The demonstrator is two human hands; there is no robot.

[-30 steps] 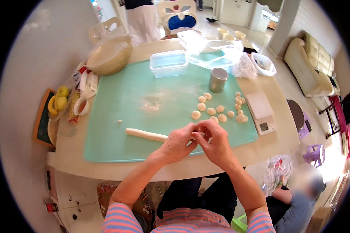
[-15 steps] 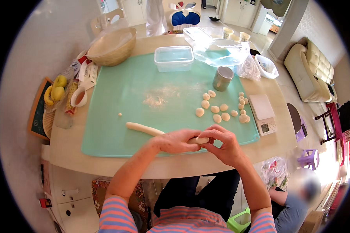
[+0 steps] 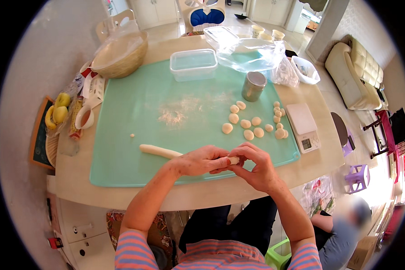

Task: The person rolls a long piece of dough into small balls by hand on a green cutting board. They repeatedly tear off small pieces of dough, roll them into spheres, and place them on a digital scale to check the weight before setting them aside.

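Observation:
A pale dough rope slants across the near part of a green mat, its far-left end resting there. My left hand is wrapped round the near part of the rope, just above the mat's front edge. Thumb and fingers of my right hand close on the short dough end that sticks out of the left fist; the fingers partly hide it. Several small dough balls lie to the right beyond my hands. A tiny dough bit sits left of the rope.
Loose flour dusts the mat's middle. A metal can stands behind the balls, and a white kitchen scale at the right. Farther back are a clear plastic box and a basket. A person is at lower right.
My hands have drawn closer together, and less dough shows between them. The whole view has shifted slightly, moving the table's things a little to the left.

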